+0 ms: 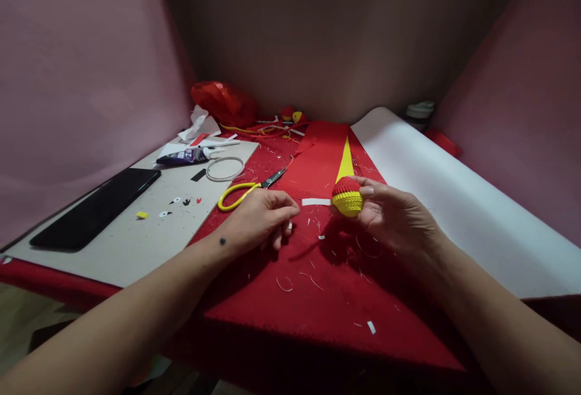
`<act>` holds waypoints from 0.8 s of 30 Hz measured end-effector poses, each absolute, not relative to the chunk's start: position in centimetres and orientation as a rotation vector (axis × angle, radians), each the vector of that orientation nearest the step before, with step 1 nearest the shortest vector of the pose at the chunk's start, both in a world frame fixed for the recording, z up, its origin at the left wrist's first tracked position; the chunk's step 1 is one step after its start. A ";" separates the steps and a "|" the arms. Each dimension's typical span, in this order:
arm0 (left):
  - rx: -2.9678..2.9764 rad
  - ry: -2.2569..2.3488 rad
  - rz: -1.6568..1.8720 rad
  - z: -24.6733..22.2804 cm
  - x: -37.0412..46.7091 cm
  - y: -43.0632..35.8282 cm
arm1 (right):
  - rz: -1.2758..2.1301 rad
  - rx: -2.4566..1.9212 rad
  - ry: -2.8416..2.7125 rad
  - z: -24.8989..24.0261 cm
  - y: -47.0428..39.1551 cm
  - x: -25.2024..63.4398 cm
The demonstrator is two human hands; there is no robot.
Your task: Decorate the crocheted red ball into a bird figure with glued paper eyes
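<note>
My right hand holds a small ball, ridged, red on top and yellow below, between thumb and fingers. A white paper strip reaches from the ball's left side toward my left hand. The fingers of my left hand are curled and pressed together near the strip's left end; a tiny white bit shows at them, too small to name. Just beyond this hand lie scissors with yellow handles. Behind the ball are red corrugated sheets and a yellow pointed piece.
A grey board at the left bears a black phone, a glue tube, a ring and small paper cutouts. A red plastic bag is at the back. A white sheet slopes along the right. Scraps dot the red cloth.
</note>
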State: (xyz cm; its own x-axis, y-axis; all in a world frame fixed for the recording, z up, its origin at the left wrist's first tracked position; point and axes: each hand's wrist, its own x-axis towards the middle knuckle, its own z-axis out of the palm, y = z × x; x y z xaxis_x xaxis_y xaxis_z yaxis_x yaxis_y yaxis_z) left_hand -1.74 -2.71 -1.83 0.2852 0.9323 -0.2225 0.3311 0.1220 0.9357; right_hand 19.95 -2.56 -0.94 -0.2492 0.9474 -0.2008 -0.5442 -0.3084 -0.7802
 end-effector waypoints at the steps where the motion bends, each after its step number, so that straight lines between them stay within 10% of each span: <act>1: 1.481 1.252 0.721 -2.0 -1.7 -2.8 | 1.777 -0.808 -0.695 -1.0 -2.6 19.9; 24: 1.974 0.763 1.143 -0.5 -1.0 -4.1 | 1.977 -0.747 -0.778 -2.0 -3.1 19.7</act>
